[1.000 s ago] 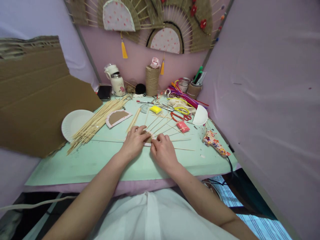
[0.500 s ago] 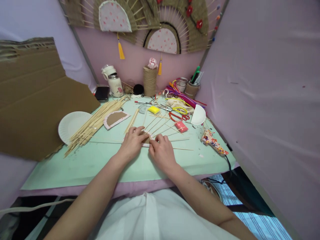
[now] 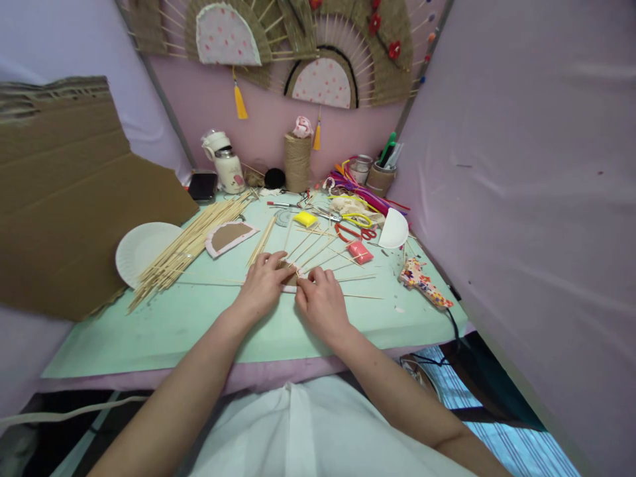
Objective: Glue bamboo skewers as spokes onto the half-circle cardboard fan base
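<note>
A brown cardboard half-circle (image 3: pixel 290 281) with a pale pink-and-white border lies on the table in front of me, partly covered by my hands. Thin bamboo sticks (image 3: pixel 318 250) fan out from it across the tabletop. Over its left side, my left hand (image 3: pixel 263 281) holds the piece down, with fingers bent and thumb on the cardboard. At the right side, my right hand (image 3: pixel 322 298) is curled, thumb and forefinger pinched at the inner end of a stick. The fingertips hide where the sticks meet the cardboard.
A bundle of sticks (image 3: pixel 193 245) overlaps a paper plate (image 3: pixel 144 248) on the left, near another bordered half-circle (image 3: pixel 231 237). Red scissors (image 3: pixel 358 232), a pink packet (image 3: pixel 359 252) and a patterned glue gun (image 3: pixel 424 285) with a cord lie right. A twine roll (image 3: pixel 297 162) stands behind.
</note>
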The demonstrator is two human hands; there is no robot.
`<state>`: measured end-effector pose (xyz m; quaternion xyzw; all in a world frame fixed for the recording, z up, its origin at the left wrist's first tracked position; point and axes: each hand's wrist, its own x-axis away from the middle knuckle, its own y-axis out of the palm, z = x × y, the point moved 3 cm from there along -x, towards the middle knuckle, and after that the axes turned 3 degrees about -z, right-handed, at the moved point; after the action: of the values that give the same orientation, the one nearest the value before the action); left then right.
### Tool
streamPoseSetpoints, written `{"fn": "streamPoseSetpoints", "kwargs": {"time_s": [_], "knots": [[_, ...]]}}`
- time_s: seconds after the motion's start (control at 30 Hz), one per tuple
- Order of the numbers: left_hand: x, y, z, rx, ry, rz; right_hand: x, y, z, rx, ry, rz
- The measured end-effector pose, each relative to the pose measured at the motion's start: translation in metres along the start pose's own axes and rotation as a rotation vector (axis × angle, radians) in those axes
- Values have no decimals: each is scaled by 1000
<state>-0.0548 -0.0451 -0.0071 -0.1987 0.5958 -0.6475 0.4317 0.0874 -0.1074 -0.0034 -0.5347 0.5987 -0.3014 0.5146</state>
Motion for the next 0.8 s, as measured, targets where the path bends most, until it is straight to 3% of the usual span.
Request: {"fn": "streamPoseSetpoints", "kwargs": {"time_s": [0.8], "knots": [[0,-1,0,35,-3,15,0,-1,0,34,-2,-13]]}}
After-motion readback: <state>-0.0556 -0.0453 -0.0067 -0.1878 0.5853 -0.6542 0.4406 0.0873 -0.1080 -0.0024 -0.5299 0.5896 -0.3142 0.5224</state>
